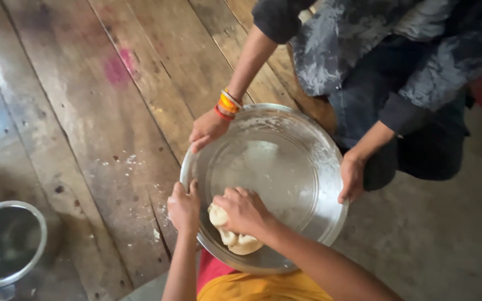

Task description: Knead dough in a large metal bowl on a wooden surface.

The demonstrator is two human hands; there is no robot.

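- Right hand (pixel 245 210): fingers curled down into the dough (pixel 234 238), knuckles up, pressing and gripping it.
- Dough: pale lump, near part of the tray (pixel 313 167), partly hidden under the right hand.
- Left hand (pixel 183 208): fingers closed over the tray's near-left rim, thumb just inside it.
- Tray: wide, round, steel, dusted with flour; sits on the wooden floor (pixel 85 111).
- Second person, crouched at the far side: one hand (pixel 207 129) on the far-left rim, bangles (pixel 228 104) at the wrist; other hand (pixel 352 177) on the right rim.
- Flour specks on the floor planks left of the tray.
- Steel bowl (pixel 5 243) near left, well apart from the tray.
- Pink stain (pixel 118 67) on far planks.
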